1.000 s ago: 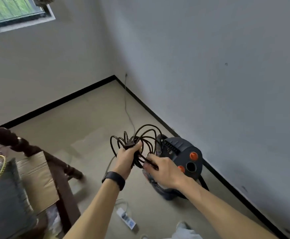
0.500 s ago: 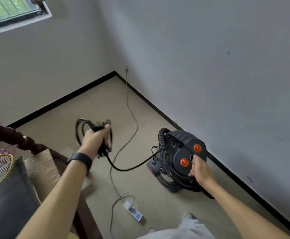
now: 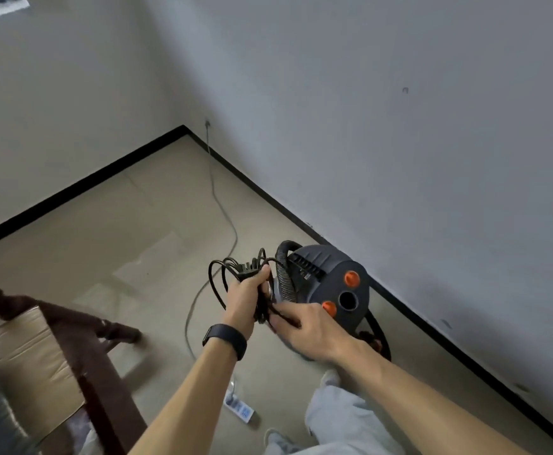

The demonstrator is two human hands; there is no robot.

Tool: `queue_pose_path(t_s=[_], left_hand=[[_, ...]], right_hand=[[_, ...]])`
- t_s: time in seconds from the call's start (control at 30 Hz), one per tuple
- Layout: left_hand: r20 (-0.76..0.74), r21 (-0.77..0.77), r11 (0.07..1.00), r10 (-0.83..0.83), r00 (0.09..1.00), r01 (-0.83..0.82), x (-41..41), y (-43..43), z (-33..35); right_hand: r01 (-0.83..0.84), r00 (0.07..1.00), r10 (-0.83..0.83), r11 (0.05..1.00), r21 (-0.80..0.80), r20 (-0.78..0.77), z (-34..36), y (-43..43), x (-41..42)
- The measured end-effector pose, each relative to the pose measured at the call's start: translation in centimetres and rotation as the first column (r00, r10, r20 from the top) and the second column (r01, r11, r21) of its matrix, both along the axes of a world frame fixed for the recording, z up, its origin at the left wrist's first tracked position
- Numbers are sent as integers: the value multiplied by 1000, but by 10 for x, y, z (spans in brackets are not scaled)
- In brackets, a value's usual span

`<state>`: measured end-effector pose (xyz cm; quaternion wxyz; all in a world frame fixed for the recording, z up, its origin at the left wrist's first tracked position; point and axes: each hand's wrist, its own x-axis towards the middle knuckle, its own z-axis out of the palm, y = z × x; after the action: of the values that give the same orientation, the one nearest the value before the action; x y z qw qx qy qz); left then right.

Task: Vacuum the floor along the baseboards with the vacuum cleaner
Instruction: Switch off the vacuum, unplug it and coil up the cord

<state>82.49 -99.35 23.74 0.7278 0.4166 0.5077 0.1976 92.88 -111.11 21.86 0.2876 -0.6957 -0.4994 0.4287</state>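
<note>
Dark grey vacuum cleaner (image 3: 331, 284) on the floor (image 3: 137, 231), just beside the black baseboard (image 3: 409, 315).
Two orange knobs, a round port, and a ribbed hose (image 3: 284, 285) arching over it. The left hand (image 3: 245, 298) grips the coiled black cord (image 3: 224, 274); the right hand (image 3: 311, 331) pinches one strand.

Pretty sure this is a spare room in someone's home: bare white walls (image 3: 367, 93) meeting at a corner (image 3: 184, 128), black baseboard (image 3: 71, 188), beige floor (image 3: 104, 241). Down-left of the corner, dark wooden furniture (image 3: 84, 349) and a cardboard box (image 3: 22, 362); below it, a power strip (image 3: 240, 410).
</note>
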Motion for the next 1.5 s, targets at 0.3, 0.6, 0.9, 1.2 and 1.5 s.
queue_pose_path(t_s=[0.3, 0.6, 0.9, 1.2, 1.5], left_hand=[[346, -406, 848, -202, 916, 340, 101, 20, -36], [-144, -294, 890, -403, 904, 350, 190, 39, -140], [-907, 154, 840, -88, 411, 521, 190, 48, -277], [-662, 85, 973, -105, 742, 213, 154, 82, -319], [-599, 190, 967, -24, 800, 171, 135, 146, -330]], right_hand=[[449, 604, -568, 822, -351, -559, -66, -13, 133], [676, 547, -788, 614, -407, -282, -138, -5, 219], [693, 717, -594, 556, -459, 364, -286, 21, 194], [813, 530, -831, 441, -380, 170, -313, 33, 181], [417, 816, -288, 894, -165, 501, -298, 126, 178]])
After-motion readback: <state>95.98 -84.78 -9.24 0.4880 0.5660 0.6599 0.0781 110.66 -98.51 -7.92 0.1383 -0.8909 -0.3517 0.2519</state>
